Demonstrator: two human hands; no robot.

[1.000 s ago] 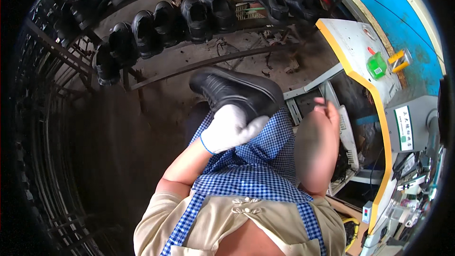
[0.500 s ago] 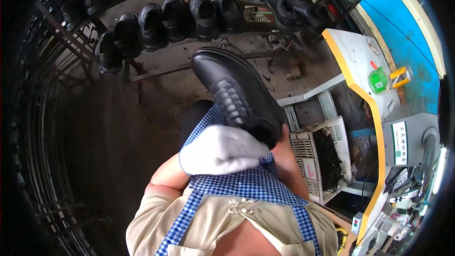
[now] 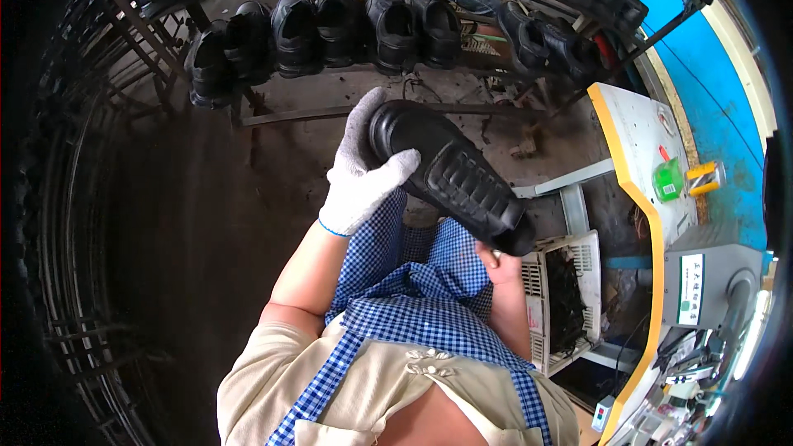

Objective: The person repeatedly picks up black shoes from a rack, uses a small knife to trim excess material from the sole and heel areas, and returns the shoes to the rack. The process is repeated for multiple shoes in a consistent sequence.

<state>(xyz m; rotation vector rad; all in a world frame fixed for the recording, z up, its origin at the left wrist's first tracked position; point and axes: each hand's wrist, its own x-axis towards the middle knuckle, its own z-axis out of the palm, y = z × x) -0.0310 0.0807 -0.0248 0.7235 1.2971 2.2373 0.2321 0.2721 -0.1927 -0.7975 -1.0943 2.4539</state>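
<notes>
The left hand (image 3: 363, 169), in a white knit glove with a blue cuff, grips one end of a black shoe (image 3: 450, 172) held up in front of the person's chest. Its fingers (image 3: 357, 120) run up along the shoe's far-left edge, and the thumb (image 3: 396, 167) is folded over the near side, so the hand is curled closed around that end. The shoe slants from upper left down to lower right, its ribbed dark surface turned up toward the camera.

The bare right hand (image 3: 496, 260) sits under the shoe's lower right end and touches it there. Only part of it shows below the shoe, so how far its fingers are spread cannot be told.

Below the shoe is a blue checked apron (image 3: 413, 306). To the right, near the floor, stands a white slotted crate (image 3: 570, 297), beside a machine with a yellow-edged grey panel (image 3: 640, 140). Further off, a row of black shoes (image 3: 330, 29) hangs on a metal rack (image 3: 132, 58)
</notes>
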